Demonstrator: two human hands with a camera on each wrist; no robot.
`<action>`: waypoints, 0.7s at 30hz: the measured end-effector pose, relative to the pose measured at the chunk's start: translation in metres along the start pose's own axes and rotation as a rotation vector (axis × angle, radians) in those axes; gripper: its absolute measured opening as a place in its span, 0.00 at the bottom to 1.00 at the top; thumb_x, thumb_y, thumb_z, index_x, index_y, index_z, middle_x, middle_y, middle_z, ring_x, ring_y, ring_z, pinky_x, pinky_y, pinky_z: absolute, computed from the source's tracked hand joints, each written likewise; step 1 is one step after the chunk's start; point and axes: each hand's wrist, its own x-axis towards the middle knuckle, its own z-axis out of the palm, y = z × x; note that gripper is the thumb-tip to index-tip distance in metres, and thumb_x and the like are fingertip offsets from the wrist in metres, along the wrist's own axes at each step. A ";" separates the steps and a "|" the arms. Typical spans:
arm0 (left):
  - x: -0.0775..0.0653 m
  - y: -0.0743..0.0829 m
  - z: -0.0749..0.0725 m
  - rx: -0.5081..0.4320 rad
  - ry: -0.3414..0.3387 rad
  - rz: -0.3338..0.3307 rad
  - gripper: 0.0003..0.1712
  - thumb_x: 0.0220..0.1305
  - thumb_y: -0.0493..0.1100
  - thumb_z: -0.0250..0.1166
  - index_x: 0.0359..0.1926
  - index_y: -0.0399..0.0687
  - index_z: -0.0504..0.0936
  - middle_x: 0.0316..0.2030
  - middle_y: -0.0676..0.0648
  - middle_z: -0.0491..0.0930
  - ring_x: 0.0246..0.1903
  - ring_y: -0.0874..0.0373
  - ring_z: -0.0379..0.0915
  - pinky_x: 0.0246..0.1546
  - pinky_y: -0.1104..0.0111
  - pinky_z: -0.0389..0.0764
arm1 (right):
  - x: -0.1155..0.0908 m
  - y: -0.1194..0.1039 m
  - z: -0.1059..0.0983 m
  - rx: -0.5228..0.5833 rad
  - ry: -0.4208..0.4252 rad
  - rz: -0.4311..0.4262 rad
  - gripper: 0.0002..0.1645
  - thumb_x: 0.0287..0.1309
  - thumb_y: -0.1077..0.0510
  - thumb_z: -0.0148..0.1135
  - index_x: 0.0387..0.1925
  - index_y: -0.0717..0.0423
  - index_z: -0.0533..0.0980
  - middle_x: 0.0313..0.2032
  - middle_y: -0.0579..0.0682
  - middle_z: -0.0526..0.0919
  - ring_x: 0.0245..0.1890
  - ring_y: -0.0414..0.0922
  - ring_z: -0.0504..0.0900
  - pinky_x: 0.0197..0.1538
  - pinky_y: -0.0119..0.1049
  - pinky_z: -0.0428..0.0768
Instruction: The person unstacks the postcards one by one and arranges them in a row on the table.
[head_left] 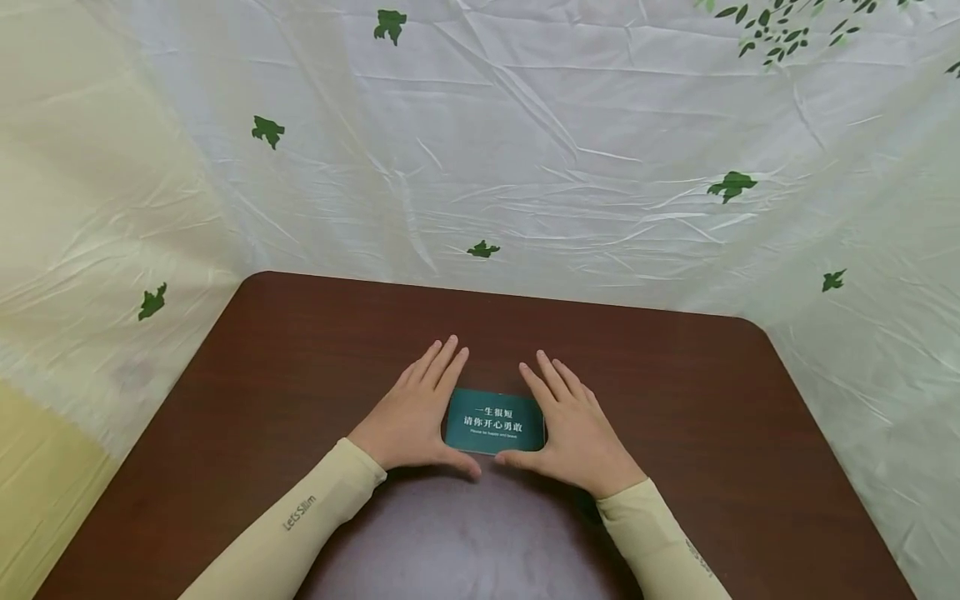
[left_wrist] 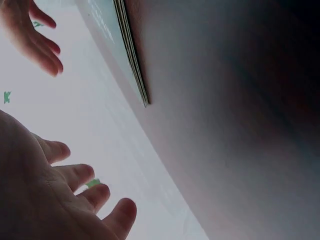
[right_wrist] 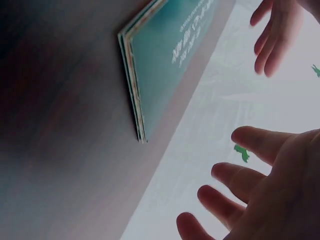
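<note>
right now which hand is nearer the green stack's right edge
Right: the right hand is beside that edge of the stack; the left hand is by its left edge.

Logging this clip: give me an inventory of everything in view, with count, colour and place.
Card stack: one, teal with white lettering, flat on the table; number of layers unclear.
Table: one, dark reddish brown, under the stack.
Cloth: number of pieces unclear, mostly whitish, around the table.
Green patches: six larger ones in the head view, scattered over the cloth.
Sleeves: two, pale yellow, one per forearm.
Left grip: one, bare, at the stack's left side.
Right grip: one, bare, at its right side.
</note>
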 end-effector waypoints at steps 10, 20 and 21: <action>0.001 0.001 0.004 -0.123 -0.103 0.037 0.87 0.44 0.81 0.80 0.89 0.47 0.41 0.89 0.43 0.40 0.88 0.41 0.38 0.84 0.39 0.56 | 0.001 -0.002 0.005 0.056 -0.044 -0.032 0.70 0.45 0.22 0.80 0.83 0.45 0.64 0.86 0.53 0.58 0.85 0.59 0.56 0.79 0.68 0.65; 0.003 -0.003 0.002 -0.210 -0.185 0.018 0.73 0.54 0.67 0.83 0.87 0.46 0.51 0.87 0.44 0.53 0.87 0.44 0.45 0.84 0.42 0.57 | 0.004 0.005 0.005 0.124 -0.119 -0.020 0.64 0.45 0.32 0.85 0.82 0.38 0.67 0.82 0.55 0.65 0.80 0.60 0.67 0.72 0.66 0.76; 0.003 -0.003 0.002 -0.216 -0.190 0.017 0.72 0.55 0.66 0.83 0.87 0.46 0.52 0.87 0.44 0.54 0.87 0.44 0.46 0.84 0.43 0.57 | 0.003 0.006 0.005 0.132 -0.131 -0.014 0.63 0.45 0.33 0.86 0.82 0.36 0.67 0.82 0.55 0.65 0.79 0.60 0.68 0.72 0.65 0.77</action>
